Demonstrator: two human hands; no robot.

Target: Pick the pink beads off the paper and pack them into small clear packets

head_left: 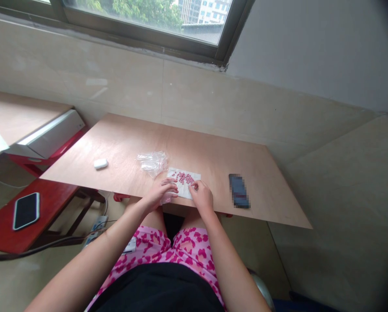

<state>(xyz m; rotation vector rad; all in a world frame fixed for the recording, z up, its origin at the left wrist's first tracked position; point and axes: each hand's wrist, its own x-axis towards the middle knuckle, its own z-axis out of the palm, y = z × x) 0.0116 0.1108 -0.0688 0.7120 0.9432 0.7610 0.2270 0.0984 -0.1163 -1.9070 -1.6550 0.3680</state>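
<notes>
A white sheet (184, 187) lies near the front edge of the wooden table (197, 151), with several small pink beads (183, 177) heaped on it. My left hand (159, 193) rests at the sheet's left edge, fingers curled over a small clear plastic bag (166, 199). My right hand (201, 196) sits at the sheet's right side, its fingertips pinched together at the edge of the bead pile; what they pinch is too small to make out.
A pile of clear plastic bags (153, 161) lies behind the sheet, a white earbud case (100, 164) to its left. A dark phone (239, 190) lies at the right. On a red stool (5, 225) at left lies another phone (26, 210).
</notes>
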